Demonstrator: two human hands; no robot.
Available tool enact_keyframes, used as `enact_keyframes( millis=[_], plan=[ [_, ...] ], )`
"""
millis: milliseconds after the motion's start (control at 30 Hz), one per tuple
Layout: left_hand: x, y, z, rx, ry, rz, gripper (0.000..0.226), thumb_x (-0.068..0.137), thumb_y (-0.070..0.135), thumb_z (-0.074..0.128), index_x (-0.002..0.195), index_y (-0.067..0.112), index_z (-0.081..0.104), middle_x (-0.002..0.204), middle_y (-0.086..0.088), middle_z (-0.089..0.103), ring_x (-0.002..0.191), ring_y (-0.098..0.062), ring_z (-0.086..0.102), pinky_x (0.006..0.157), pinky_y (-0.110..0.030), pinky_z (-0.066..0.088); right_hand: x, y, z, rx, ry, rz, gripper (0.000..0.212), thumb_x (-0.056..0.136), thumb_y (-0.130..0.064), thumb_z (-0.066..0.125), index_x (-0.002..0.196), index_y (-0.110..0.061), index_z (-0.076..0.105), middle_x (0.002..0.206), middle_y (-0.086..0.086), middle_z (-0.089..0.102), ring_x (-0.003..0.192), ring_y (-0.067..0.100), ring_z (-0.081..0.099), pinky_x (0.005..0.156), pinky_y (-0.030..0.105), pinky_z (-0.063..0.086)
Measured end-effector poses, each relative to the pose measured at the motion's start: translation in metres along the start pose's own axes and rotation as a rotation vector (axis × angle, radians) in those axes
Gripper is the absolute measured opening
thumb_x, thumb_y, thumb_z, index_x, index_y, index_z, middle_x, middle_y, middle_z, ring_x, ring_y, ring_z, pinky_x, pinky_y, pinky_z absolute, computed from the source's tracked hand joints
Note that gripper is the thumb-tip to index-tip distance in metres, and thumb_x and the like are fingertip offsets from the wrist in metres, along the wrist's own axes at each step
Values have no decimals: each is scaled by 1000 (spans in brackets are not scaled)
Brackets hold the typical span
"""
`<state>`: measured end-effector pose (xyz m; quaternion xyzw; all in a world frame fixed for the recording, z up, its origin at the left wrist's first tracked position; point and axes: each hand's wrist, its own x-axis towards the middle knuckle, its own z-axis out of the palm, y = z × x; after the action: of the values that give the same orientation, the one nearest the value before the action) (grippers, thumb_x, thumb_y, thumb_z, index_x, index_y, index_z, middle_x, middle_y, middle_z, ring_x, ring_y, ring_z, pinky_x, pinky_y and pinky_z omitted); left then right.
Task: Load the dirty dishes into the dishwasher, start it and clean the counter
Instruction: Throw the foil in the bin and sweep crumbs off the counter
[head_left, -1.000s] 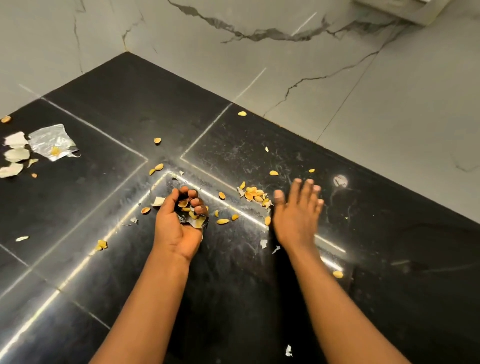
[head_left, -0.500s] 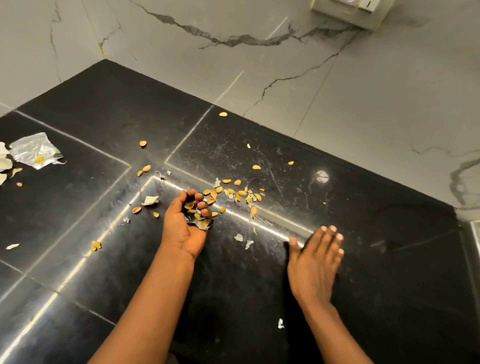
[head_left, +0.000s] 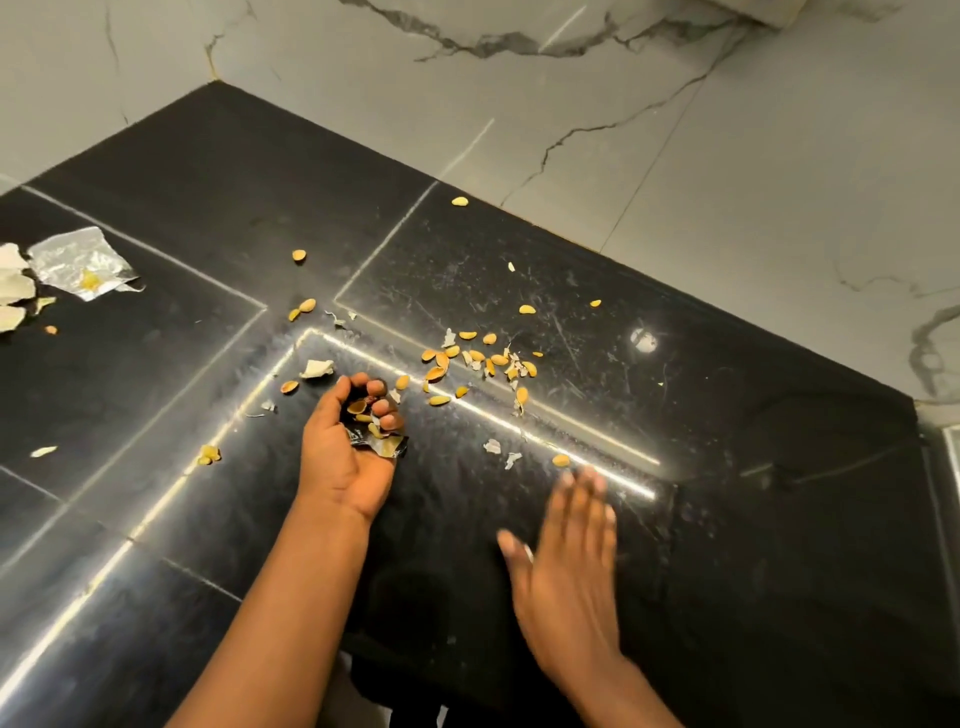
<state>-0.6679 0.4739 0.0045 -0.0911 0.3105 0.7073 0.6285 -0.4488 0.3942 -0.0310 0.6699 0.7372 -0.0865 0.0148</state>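
The shiny black stone table (head_left: 727, 493) meets a grey marble wall (head_left: 727, 182) with dark veins. The left hand (head_left: 345, 449) lies palm up on the table. Its fingers (head_left: 382, 410) curl round a small pile of yellow nut shells and a dark scrap of wrapper (head_left: 387, 446). The right hand (head_left: 569, 566) is flat and blurry, low over the table, with straight fingers (head_left: 584, 499) close together. I cannot tell if it touches the table. A bunch of yellow nut shells and pale skins (head_left: 478, 364) lies scattered on the table just beyond the left hand. One shell (head_left: 561, 460) sits near the right fingertips. A crumpled silver foil piece (head_left: 80, 260) and white peel bits (head_left: 13, 291) lie far to the left.
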Motion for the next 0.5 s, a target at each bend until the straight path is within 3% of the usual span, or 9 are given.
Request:
enact_keyframes(
  millis=[67,233,367,500],
  plan=[
    [-4,-1,0,12,-12,0,27,98,22,38,77,16,54,68,2,54,52,-7,45,44,-16,38,42,-27,-7,41,18,-56,81,95,-61,1,151,-5,-14,155,16,-30,142,27,-32,118,43,-13],
    [-11,11,-6,6,-14,32,26,99,21,37,80,16,55,69,2,54,53,-8,44,43,-17,38,104,-42,-14,159,38,-93,91,90,-72,11,151,-12,-21,154,15,-34,142,27,-33,118,43,-15],
    [-18,31,-20,-16,5,77,22,98,21,38,83,16,54,71,2,52,55,-7,43,45,-16,38,170,-42,-23,281,91,-28,82,94,-67,20,155,-19,-7,160,12,-20,147,26,-20,121,45,-6],
    [-30,53,-33,-54,29,160,20,94,20,41,80,14,53,72,1,51,55,-8,43,45,-16,37,186,-84,-21,344,99,-151,64,101,-53,22,155,-21,12,163,7,2,150,23,-4,121,44,-2]
  ],
)
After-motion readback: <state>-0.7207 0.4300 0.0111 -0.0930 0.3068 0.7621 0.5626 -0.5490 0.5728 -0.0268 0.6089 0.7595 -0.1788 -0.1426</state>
